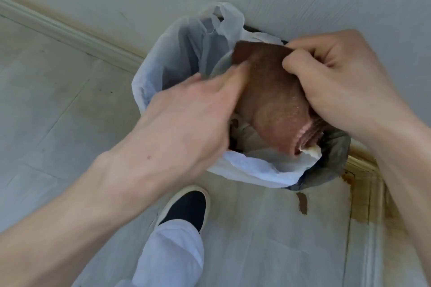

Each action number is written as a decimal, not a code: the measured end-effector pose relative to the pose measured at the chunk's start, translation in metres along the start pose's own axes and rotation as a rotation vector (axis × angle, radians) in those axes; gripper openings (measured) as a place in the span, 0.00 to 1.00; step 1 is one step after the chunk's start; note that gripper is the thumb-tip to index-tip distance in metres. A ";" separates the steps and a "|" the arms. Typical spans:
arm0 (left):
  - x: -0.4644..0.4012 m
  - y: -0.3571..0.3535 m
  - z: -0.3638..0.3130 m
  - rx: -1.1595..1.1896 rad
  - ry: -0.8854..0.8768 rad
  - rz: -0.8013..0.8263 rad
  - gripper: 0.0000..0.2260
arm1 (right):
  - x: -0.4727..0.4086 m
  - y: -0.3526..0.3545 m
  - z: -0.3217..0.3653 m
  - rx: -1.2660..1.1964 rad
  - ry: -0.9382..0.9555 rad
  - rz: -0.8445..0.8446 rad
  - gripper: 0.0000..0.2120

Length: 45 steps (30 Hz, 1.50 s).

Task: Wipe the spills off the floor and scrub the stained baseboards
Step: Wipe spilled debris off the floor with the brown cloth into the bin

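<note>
From the head view, both hands are over a bin (326,158) lined with a white bag (186,53), working a brown-soaked cloth (275,100). The right hand (345,86) has its grip pinching the cloth's top edge, fingers curled tight round a bunched fold. The left hand (186,121) lies along the cloth's left side; its fingertips are tucked behind the fabric, so I honestly can't tell if that grip is pinching or just pressing flat. A bit of white shows at the cloth's lower end, can't make out what it is.

The bin itself is mostly hidden by the bag and the hands, only a dark grey rim peeks out lower right. What's inside is hard to read, just crumpled pale stuff.

The floor (268,240) has a brown streak (302,202) just below the bin and a bigger stain (359,207) running to the baseboard (363,165) on the right, partly behind the right forearm. A shoe (186,209) and pale trouser leg (172,251) stand near the bin.
</note>
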<state>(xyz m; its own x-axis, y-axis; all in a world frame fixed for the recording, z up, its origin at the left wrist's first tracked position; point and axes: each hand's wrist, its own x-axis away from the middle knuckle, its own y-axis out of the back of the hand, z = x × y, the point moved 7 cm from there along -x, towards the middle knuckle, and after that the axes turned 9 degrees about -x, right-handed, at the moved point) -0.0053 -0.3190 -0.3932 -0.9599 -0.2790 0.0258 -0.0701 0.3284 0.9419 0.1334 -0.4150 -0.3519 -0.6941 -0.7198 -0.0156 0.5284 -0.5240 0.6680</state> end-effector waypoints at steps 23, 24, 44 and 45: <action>0.005 0.014 -0.008 0.096 -0.018 -0.140 0.23 | 0.009 0.018 -0.015 -0.162 -0.035 -0.190 0.15; 0.003 0.021 -0.015 0.102 -0.057 -0.188 0.26 | 0.010 0.019 -0.017 -0.179 -0.037 -0.193 0.16; -0.002 0.000 -0.090 0.089 -0.307 -0.210 0.24 | 0.063 0.055 -0.059 -0.640 -0.240 -0.345 0.15; -0.001 -0.007 -0.100 0.081 -0.367 -0.184 0.23 | 0.070 0.060 -0.065 -0.706 -0.270 -0.375 0.14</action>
<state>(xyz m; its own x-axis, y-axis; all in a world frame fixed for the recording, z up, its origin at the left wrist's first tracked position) 0.0235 -0.4115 -0.3662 -0.9615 -0.0045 -0.2748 -0.2561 0.3769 0.8901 0.1483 -0.5263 -0.3616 -0.9301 -0.3547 0.0951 0.3589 -0.9329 0.0308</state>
